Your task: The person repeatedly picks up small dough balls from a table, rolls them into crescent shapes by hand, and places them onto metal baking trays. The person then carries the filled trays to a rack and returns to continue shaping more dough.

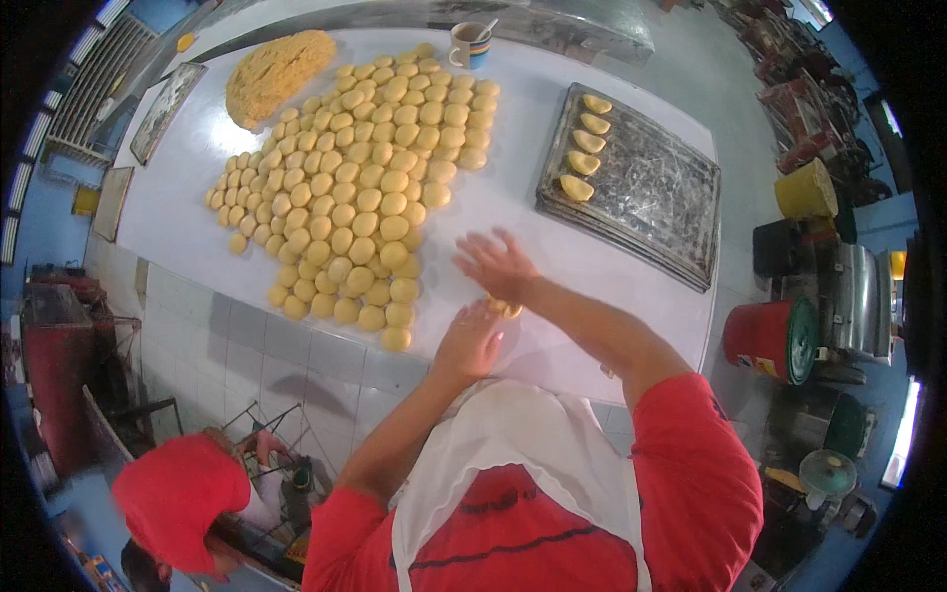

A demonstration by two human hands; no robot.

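Near the front edge of the white table, small pieces of yellow dough lie partly hidden beneath my right wrist. My left hand is low over the table, its fingertips beside or touching this dough; whether it grips any is unclear. Slightly blurred, my right hand reaches across above it with fingers spread and nothing visible in them. To the left, many round yellow dough balls sit close together in rows. Several folded half-moon dough pieces form a line along the left side of a dark metal baking tray.
More trays are stacked under the top one. A large dough mass and a striped mug with a utensil stand at the table's far side. A co-worker in red is at lower left. A red bucket stands beyond the right edge.
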